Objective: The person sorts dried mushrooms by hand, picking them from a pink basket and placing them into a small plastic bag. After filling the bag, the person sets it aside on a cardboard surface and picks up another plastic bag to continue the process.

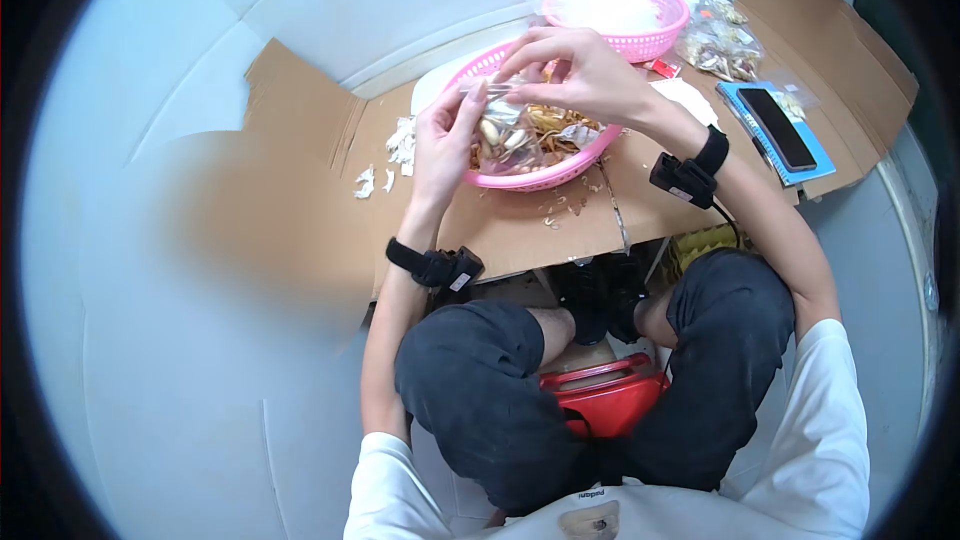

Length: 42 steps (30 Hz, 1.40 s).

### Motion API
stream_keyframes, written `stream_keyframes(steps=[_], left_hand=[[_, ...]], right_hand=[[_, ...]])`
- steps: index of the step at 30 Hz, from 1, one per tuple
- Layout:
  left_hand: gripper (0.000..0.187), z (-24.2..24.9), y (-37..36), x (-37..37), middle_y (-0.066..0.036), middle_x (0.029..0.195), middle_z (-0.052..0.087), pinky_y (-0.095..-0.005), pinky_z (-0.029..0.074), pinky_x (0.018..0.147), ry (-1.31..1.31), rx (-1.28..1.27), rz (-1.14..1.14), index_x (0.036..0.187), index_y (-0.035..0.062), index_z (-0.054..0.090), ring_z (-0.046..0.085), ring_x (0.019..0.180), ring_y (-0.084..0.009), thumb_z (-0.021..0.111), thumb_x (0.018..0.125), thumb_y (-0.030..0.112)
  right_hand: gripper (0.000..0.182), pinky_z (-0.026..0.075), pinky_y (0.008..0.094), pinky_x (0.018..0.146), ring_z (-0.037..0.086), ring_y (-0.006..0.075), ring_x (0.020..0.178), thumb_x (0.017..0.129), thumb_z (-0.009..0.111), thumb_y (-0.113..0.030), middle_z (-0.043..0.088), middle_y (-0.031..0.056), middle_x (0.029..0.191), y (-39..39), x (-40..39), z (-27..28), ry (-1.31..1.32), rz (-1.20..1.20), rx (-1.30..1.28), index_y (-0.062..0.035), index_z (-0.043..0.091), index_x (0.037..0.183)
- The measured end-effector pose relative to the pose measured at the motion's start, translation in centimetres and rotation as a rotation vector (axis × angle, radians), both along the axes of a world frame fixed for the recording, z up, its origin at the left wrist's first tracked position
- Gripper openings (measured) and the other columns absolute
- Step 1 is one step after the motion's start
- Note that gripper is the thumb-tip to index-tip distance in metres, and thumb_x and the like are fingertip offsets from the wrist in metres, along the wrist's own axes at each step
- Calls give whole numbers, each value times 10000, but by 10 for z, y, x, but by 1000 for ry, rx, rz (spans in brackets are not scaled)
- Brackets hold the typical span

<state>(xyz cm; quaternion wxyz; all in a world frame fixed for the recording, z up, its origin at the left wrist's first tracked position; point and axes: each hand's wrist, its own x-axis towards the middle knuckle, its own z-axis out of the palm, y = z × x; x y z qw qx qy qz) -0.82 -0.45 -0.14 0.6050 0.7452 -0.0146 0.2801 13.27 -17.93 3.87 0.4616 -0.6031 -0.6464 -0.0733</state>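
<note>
A small clear plastic bag (508, 143) with pale, whitish pieces inside hangs over the near pink basket (540, 180). My left hand (443, 148) pinches the bag's upper left edge between thumb and fingers. From the right, my right hand (580, 72) has its fingers curled and closed at the top edge of the bag. The basket beneath holds brown and yellowish dried strips (555, 122), partly hidden by the bag and my hands.
Behind stands a second pink basket (640, 46) heaped with clear plastic bags (605, 5). Filled bags (722, 48) lie to its right, near a phone (777, 128) on a blue notebook (812, 162). White scraps (402, 143) lie left on the cardboard (520, 230).
</note>
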Motion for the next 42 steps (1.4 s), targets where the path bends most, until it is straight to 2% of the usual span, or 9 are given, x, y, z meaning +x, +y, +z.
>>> stream_keyframes(steps=[1, 7, 10, 15, 19, 23, 27, 40, 42], left_hand=[[318, 0, -1, 0, 21, 893, 693, -177, 436, 558, -19, -27, 29, 1185, 18, 692, 570, 692, 0, 596, 1048, 288], [373, -4, 6, 1, -13, 966, 705, -183, 508, 671, -37, 69, 10, 1205, -14, 678, 626, 779, -29, 582, 1053, 313], [363, -2, 4, 0, -10, 955, 705, -178, 492, 658, -5, 105, 17, 1186, -13, 689, 620, 777, -26, 591, 1049, 309], [291, -3, 2, 0, 2, 942, 717, -184, 441, 632, -76, 9, 80, 1142, -8, 719, 584, 747, -13, 630, 1032, 246], [280, -1, 0, 0, 2, 934, 718, -182, 443, 616, -118, -11, 118, 1141, -3, 722, 584, 736, -15, 634, 1029, 238], [302, -1, -3, -1, 6, 899, 703, -183, 441, 590, -132, -24, 105, 1100, -12, 723, 567, 711, -11, 622, 1035, 265], [309, -4, 0, 1, 7, 885, 701, -191, 482, 623, -144, -94, 67, 1129, -22, 730, 588, 747, -17, 611, 1042, 249], [228, -4, -2, 1, -26, 919, 739, -197, 494, 702, -198, -15, 149, 1111, -24, 744, 638, 806, -48, 691, 986, 159], [196, -9, 8, 4, -35, 946, 743, -213, 507, 732, -240, 25, 150, 1079, -13, 759, 645, 829, -62, 693, 983, 144]], right_hand=[[221, 516, 237, 674, 637, 110, 908, 890, 761, -200, 702, 38, 1068, 0, 0, 0, 9, 3, -20, -84, 775, 1077], [348, 496, 362, 980, 631, 208, 1111, 934, 722, -304, 656, 82, 1214, 8, 9, -16, 104, 101, -188, -56, 739, 1178], [353, 525, 337, 933, 639, 199, 1084, 930, 733, -271, 627, 80, 1261, 7, 10, -13, 109, 106, -175, -43, 726, 1199], [213, 556, 296, 802, 649, 128, 958, 907, 762, -187, 601, 59, 1255, 5, 7, -10, 214, 53, -29, -2, 726, 1006], [221, 491, 228, 734, 622, 74, 865, 926, 745, -210, 677, 42, 952, 8, 14, -16, 222, 55, -111, 6, 714, 960], [218, 463, 211, 703, 611, 40, 820, 956, 726, -237, 688, -1, 876, 10, 14, -18, 510, 179, -52, -22, 728, 992], [280, 448, 219, 625, 562, 41, 703, 957, 721, -295, 648, -28, 775, 17, 18, -26, 540, 219, 12, -17, 711, 922], [264, 481, 264, 663, 627, 78, 710, 944, 723, -302, 692, 12, 748, 15, 5, -13, 347, 193, 11, -38, 724, 936], [232, 497, 243, 694, 632, 69, 785, 960, 712, -257, 656, 6, 840, 17, 0, -12, 318, 162, -13, -26, 698, 952]])
